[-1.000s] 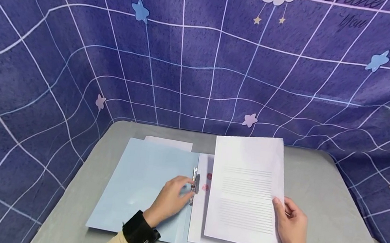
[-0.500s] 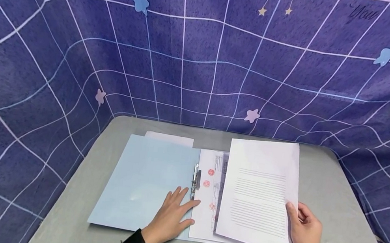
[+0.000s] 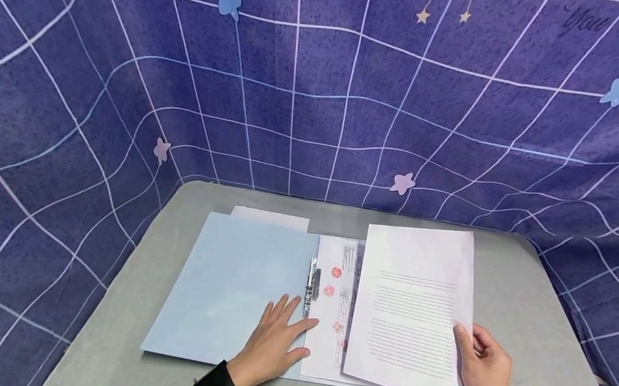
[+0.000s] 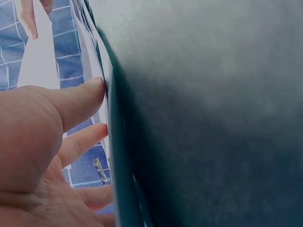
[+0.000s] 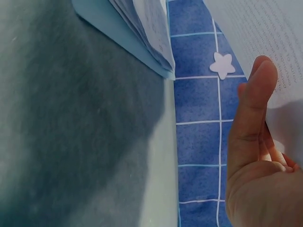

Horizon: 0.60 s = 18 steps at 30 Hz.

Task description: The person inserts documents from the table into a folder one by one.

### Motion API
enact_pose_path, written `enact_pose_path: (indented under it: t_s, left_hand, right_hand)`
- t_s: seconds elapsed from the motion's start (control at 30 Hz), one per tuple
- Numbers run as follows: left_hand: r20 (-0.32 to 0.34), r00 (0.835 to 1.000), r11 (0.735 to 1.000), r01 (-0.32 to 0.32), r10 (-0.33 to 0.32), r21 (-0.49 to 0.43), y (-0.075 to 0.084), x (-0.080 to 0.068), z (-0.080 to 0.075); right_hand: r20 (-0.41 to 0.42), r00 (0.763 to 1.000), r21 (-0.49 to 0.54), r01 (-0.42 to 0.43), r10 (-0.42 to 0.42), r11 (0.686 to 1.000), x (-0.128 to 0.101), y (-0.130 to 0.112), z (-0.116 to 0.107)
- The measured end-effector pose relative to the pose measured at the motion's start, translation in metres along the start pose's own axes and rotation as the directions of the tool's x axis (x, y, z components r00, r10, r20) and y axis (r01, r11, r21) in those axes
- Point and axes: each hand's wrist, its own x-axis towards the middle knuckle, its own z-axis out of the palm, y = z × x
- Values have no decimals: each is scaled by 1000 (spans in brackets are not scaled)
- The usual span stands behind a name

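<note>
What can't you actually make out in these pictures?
- Words on the held sheet: too small in the head view.
- Stack of papers in the folder: mostly covered by that sheet.
- Right hand fingers: behind the sheet, wrist cut off by the edge.
- Left hand: blurred and close in the left wrist view.

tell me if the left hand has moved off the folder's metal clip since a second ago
Yes. The left hand has slid down toward the folder's near edge, off the metal clip, and lies flat.
</note>
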Motion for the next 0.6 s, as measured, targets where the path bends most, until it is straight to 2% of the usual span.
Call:
enact_pose_path:
  t_s: [0.33,0.6]
  left_hand:
    - [-3,1000,1000,-3,3,-4,-1,0,-2]
    - [8,1000,999,-2,2,-48,-2,-6,-4]
  right_hand:
    - [103,994,-43,46,-42,998,6,-8,25]
    - [217,975,-34,56,-48,998,3,-16,42]
